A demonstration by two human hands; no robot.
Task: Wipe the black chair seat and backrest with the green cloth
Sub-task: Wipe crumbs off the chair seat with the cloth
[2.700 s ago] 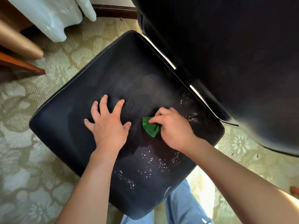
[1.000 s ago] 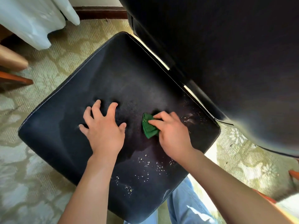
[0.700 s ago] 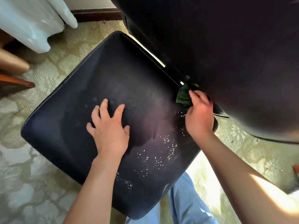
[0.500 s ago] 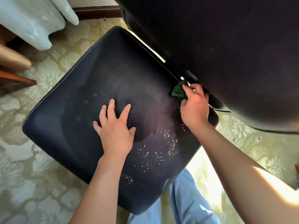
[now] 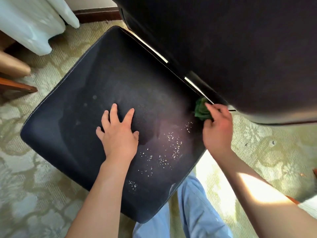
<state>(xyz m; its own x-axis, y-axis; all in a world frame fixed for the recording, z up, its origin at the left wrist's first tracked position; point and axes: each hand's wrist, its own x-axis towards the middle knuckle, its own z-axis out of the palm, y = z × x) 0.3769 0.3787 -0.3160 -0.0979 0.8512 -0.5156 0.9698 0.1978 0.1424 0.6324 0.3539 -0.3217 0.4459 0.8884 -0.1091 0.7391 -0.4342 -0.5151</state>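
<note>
Patterned beige carpet [image 5: 42,177] under black leather chair seat [image 5: 96,93] & black backrest [image 5: 240,48]: I see left hand [image 5: 118,134] flat, grasping nothing, right hand [image 5: 217,129] pinching crumpled green cloth [image 5: 201,110], moved from mid-seat to rear crease, so pale crumbs [image 5: 171,148] remain, backrest likely next.

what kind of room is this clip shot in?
Probably a carpeted indoor room, maybe a bedroom or hotel room; I can't tell which. Cues: patterned carpet, white fabric hanging at top left, dark wooden baseboard, and a padded black chair being wiped.
</note>
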